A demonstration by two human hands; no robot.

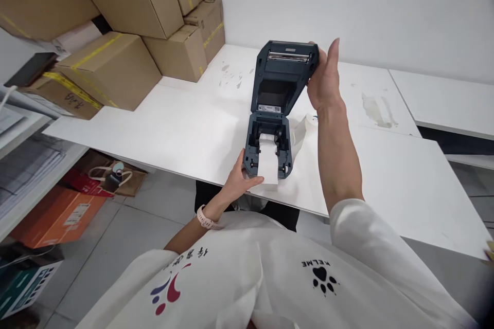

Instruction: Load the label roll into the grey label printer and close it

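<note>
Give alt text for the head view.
An open dark printer on a white table, the person's right hand against its raised lid, left hand at its front corner by a paper strip. Cardboard boxes are stacked at left.

White shirt (pixel 247 257), nearer the wearer than left hand (pixel 237 181): "KELME" (pixel 315 263), inverted, over black paw print (pixel 321 273); coloured emblem (pixel 173 293), characters (pixel 190 254) partly folded, unread | Printer lid (pixel 287 67) label (pixel 269 108), between left hand and right hand (pixel 324 81): too small to read | Carton (pixel 64 93), well left of left hand: handwriting (pixel 74 100), illegible
</note>
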